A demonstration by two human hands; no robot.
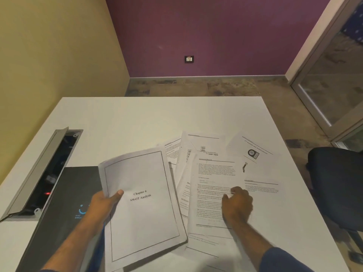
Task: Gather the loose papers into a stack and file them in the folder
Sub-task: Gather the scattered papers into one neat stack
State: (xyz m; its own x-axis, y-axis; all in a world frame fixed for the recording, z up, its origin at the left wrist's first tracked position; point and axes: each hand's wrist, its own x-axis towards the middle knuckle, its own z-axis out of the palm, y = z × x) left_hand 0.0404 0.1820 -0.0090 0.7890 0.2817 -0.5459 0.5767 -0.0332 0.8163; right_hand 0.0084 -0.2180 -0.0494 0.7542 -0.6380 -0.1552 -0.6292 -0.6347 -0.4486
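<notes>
My left hand (105, 203) grips a thin stack of papers (143, 205) by its left edge, thumb on top; the top sheet reads "Chapter 4 SWOT Analysis". The stack is lifted and tilted above the table. Several loose printed sheets (214, 173) lie fanned out and overlapping on the white table (125, 118) to the right. My right hand (236, 205) rests on the nearest text sheet, fingers curled and pressing it; I cannot tell whether it pinches the paper. A dark folder (64, 205) with a blue logo lies closed at the left, partly under the held stack.
An open cable hatch (42, 171) with a raised grey lid sits in the table at the far left. A dark office chair (337, 185) stands at the table's right edge. Beyond the table are a purple wall and a glass door (334, 75).
</notes>
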